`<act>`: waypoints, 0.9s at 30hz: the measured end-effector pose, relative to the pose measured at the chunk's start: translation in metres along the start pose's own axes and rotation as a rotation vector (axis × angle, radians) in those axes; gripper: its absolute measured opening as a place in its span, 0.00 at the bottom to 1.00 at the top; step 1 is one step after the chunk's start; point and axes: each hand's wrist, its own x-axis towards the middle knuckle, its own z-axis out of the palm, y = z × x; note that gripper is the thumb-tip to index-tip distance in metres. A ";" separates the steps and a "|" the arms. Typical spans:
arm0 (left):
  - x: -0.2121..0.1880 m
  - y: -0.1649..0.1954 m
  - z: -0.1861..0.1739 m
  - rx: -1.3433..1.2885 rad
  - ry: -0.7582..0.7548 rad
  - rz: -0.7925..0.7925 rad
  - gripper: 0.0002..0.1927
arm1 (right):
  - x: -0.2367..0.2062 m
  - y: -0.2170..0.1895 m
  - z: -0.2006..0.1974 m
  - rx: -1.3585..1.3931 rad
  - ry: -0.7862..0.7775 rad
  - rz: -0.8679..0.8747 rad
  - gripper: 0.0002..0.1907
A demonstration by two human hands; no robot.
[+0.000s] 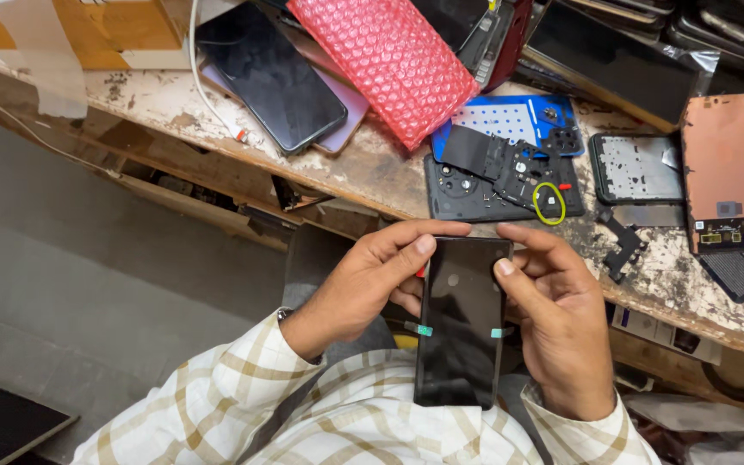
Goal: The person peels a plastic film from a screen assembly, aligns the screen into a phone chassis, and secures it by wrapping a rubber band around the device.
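Observation:
A black phone (461,323) with a glossy dark screen lies lengthwise between my two hands, just in front of the worn workbench (174,103). My left hand (363,284) grips its left edge, thumb resting on the top of the glass. My right hand (557,314) holds the right edge, thumb pressed on the upper right side. Small green tabs stick out at both sides of the phone's middle. Both sleeves are cream with a tan check.
On the bench lie a dark phone back with loose parts (501,185), a blue panel (510,116), red bubble wrap (393,60), a black phone (269,77), a phone frame (637,168), a copper-coloured screen back (721,172) and a cardboard box (96,30).

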 end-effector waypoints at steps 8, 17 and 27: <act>-0.005 -0.012 -0.003 0.013 0.038 -0.039 0.18 | -0.008 0.008 -0.006 -0.042 0.022 0.033 0.16; -0.009 -0.012 -0.002 -0.029 0.024 -0.112 0.22 | -0.010 0.015 -0.013 0.082 -0.007 0.049 0.15; -0.010 -0.013 -0.011 -0.026 -0.044 -0.102 0.22 | -0.012 0.017 -0.015 0.056 0.003 0.090 0.17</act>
